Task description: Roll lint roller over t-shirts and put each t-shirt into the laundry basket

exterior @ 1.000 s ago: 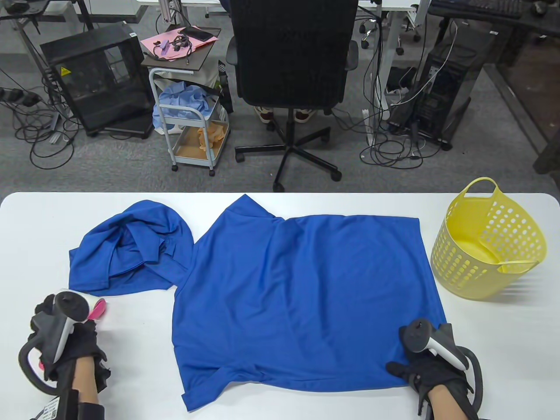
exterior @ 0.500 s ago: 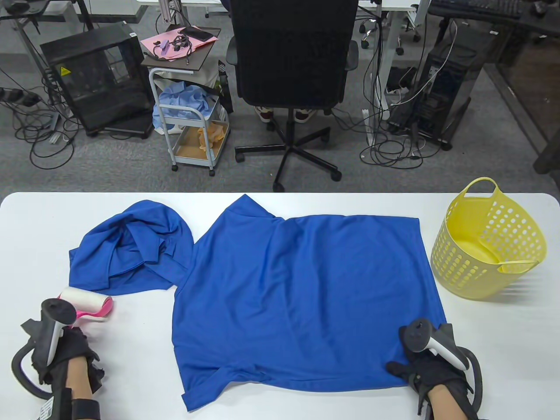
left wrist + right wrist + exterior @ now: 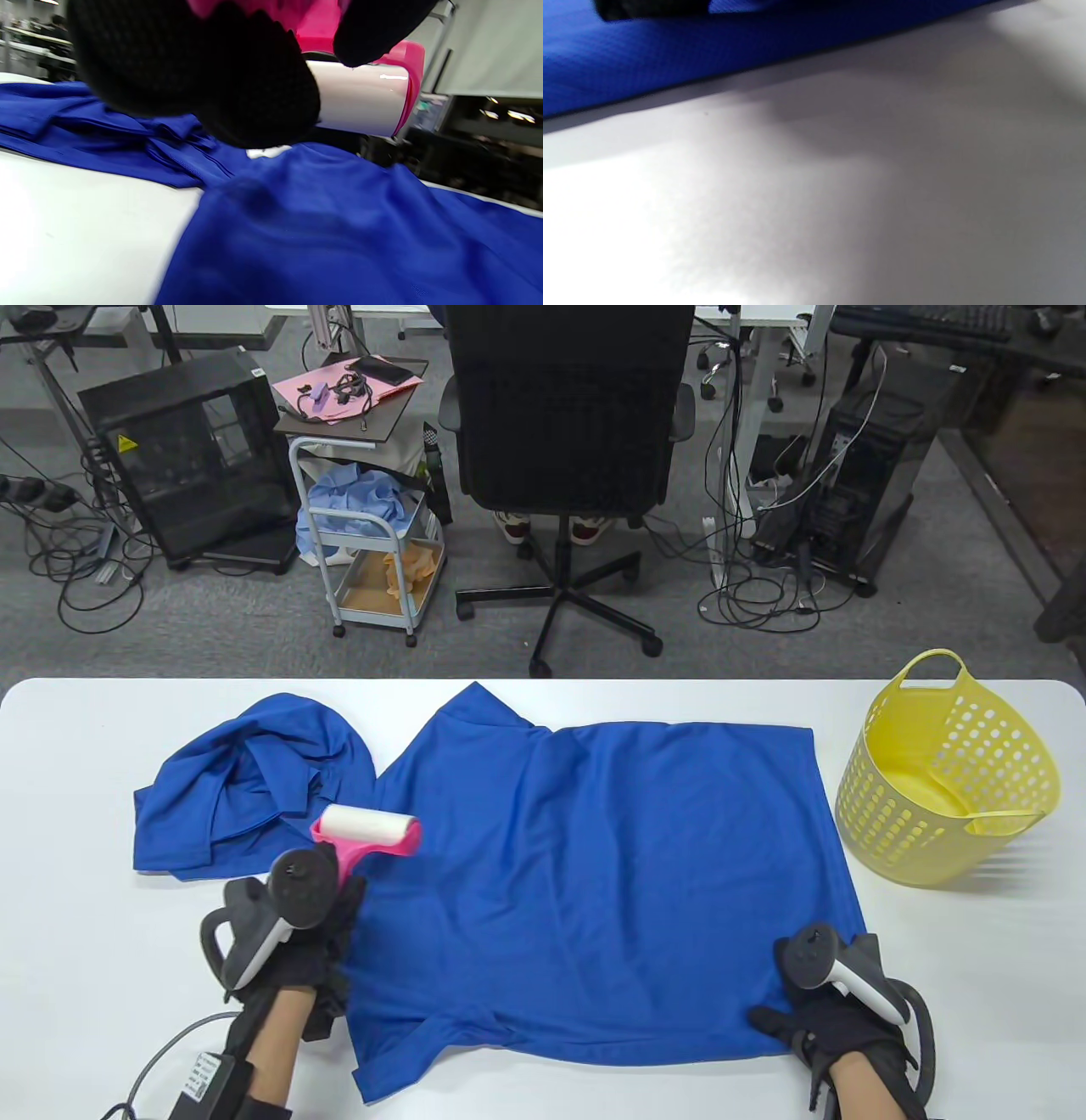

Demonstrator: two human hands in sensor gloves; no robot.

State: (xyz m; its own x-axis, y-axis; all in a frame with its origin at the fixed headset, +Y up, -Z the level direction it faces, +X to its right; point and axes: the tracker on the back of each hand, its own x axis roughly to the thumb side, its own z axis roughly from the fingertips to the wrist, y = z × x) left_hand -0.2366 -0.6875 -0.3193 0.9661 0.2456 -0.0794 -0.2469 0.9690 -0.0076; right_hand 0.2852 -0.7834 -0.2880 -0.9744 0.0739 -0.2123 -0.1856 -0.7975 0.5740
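Table view: left hand (image 3: 297, 937) is gripping the pink lint roller (image 3: 366, 831) by its handle, fingers curled tight, roller over the flat t-shirt's (image 3: 594, 882) edge nearest the crumpled t-shirt (image 3: 246, 789). Right hand (image 3: 836, 1010) is pressing the flat shirt's corner nearest the laundry basket (image 3: 946, 780) w/ fingers spread (basket is holding nothing yet). Risk imo: sticky roll is likely grabbing thin fabric and bunching it if that pinned corner slips.

Matt blue knit cloth t-shirt (image 3: 594, 882), glossy pink plastic lint roller (image 3: 366, 833) with smooth white paper, perforated yellow plastic basket (image 3: 950, 780), smooth white table (image 3: 85, 984), black fabric gloves
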